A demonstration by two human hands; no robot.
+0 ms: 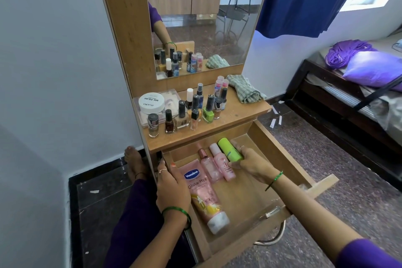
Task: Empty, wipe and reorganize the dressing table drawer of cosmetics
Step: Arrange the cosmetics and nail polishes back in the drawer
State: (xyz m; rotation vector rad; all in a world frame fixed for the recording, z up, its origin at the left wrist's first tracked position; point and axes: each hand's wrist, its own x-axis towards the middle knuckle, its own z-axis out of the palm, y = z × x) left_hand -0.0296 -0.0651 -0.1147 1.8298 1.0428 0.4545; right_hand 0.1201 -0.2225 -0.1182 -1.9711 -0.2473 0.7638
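Two hands work at the open drawer of the dressing table. At the left, the left hand grips the drawer's left wall, fingers curled over its edge. Just right of it inside the drawer lies a pink Vaseline tube, cap toward the person, then a clear pink bottle and a pale pink bottle side by side, touching. Next to these the right hand holds a lime-green bottle, fingers and thumb wrapped round its lower end. Above, on the tabletop, stand nail polish bottles, a white jar and, farthest right, a crumpled striped cloth.
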